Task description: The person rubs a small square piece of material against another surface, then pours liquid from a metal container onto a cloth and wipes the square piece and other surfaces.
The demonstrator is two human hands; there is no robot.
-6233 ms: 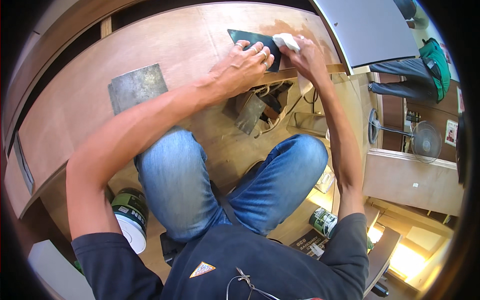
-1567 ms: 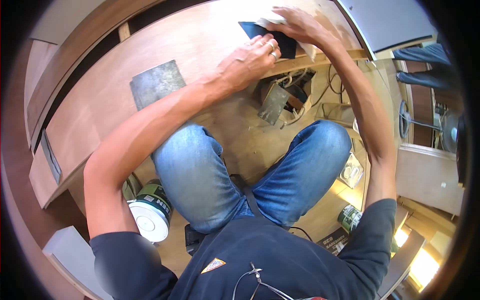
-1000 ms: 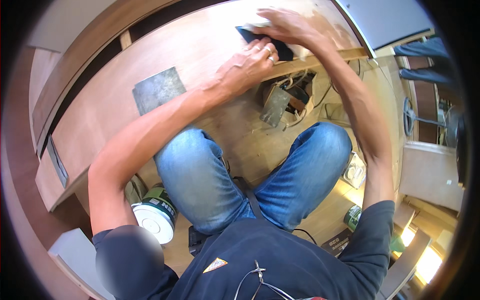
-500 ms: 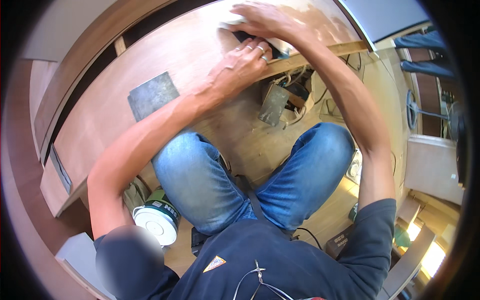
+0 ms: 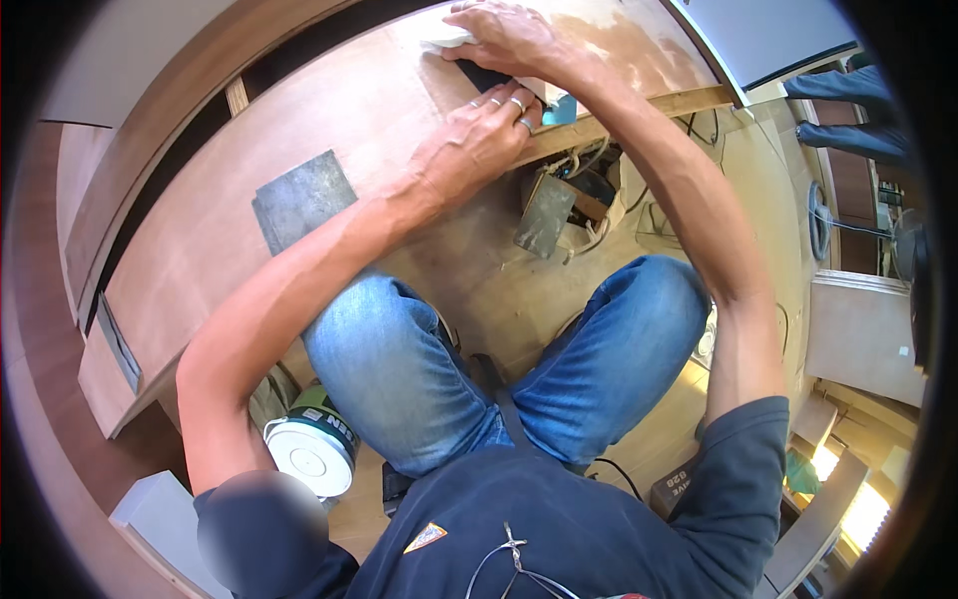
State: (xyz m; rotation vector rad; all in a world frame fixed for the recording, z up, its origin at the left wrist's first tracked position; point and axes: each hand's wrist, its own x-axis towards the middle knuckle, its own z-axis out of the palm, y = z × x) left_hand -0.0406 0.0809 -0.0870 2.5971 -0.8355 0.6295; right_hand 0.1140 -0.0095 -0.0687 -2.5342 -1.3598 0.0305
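A pale wooden panel (image 5: 210,225) stretches across the upper part of the head view. My right hand (image 5: 509,38) is closed on a white crumpled cloth or paper (image 5: 446,36) and presses it to the panel's far side. Nearer the front edge, my left hand (image 5: 479,132) lies on the panel with its ringed fingers stretched forward. Between both hands shows a black rectangular patch (image 5: 481,76); whether it is a piece or an opening I cannot tell. A small blue thing (image 5: 561,110) shows beside my left fingertips, partly hidden by my right forearm.
Grey metal sheets (image 5: 302,200) lie on the panel left of my forearm. An open box with cables (image 5: 546,215) stands below the panel's edge. A white-lidded bucket (image 5: 309,454) is beside my left knee. Another person's legs (image 5: 843,105) show at upper right.
My right hand and the white cloth have shifted slightly left and away. The black patch and the blue thing show more now. My left hand has barely moved.
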